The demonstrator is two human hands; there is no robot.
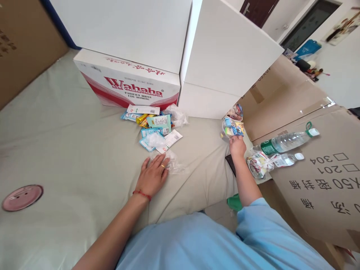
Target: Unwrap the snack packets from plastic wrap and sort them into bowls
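pale cloth (81, 150), "wahaha purified water" box (132, 85), left hand (152, 174) touching crumpled plastic (176, 165)

Your head-worn camera faces forward and down over your shirt (180, 243). It views your left hand (152, 174) and right hand (237, 146) at close range; the dark door (260, 13), upper right, appears tilted and distant.

Looks like home room: brown door (258, 12), wall picture (343, 28), fabric-covered surface (70, 146).
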